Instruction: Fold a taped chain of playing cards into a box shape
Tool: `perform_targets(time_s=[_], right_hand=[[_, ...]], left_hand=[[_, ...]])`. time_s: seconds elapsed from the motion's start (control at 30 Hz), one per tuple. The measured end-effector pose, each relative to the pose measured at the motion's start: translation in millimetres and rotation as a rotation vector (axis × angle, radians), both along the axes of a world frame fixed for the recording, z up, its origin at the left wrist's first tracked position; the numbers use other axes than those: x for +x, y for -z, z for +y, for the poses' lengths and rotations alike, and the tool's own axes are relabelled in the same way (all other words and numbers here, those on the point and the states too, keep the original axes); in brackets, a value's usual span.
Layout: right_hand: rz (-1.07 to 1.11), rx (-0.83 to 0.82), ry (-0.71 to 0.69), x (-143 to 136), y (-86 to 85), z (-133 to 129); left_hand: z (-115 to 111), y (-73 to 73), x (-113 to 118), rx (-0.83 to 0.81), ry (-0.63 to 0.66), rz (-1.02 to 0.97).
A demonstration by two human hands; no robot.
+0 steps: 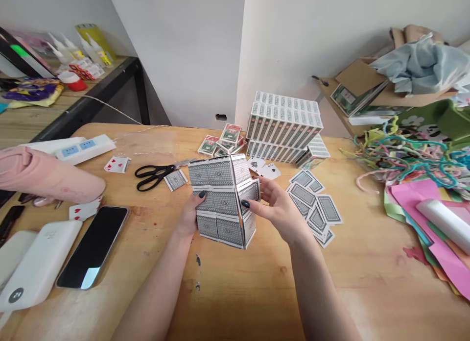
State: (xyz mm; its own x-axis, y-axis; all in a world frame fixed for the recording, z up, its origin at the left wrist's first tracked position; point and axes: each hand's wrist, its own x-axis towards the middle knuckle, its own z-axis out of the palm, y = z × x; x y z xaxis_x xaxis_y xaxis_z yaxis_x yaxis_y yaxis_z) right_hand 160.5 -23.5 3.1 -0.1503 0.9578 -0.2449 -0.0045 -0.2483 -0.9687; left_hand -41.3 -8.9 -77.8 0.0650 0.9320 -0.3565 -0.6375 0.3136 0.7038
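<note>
A box built of playing cards (216, 202), grey patterned backs outward, is tilted above the table between my hands. My left hand (189, 216) grips its left side, with the thumb on the front face. My right hand (276, 209) pinches a playing card (251, 193) between thumb and fingers at the box's right side; whether that card is fixed to the box I cannot tell. Loose cards (310, 204) lie face down to the right of my right hand. Black scissors (152, 176) and a single card (176, 180) lie left of the box.
Stacked card packs (282, 128) stand at the back, beside a few loose packs (229, 135). Leftward are a phone (93, 248), a white power bank (40, 265), a pink roll (51, 174) and a power strip (84, 149). Rightward lie coloured paper (422, 199) and tangled yarn (407, 150).
</note>
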Motion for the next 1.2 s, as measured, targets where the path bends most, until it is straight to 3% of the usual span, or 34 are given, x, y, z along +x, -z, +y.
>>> perform_targets(time_s=[0.33,0.73,1.2], right_hand=[[-0.160,0.006,0.053,-6,1.0,-3],[-0.180,0.010,0.076,-9,-2.4,-2],[-0.146,-0.009,0.008,-11,-4.0,-5]], left_hand=[[-2,1.3,1,0.023,0.018,0.014],[-3,-1.7,0,0.017,0.032,0.031],[-6,12.2,-6,-0.060,-0.015,-0.009]])
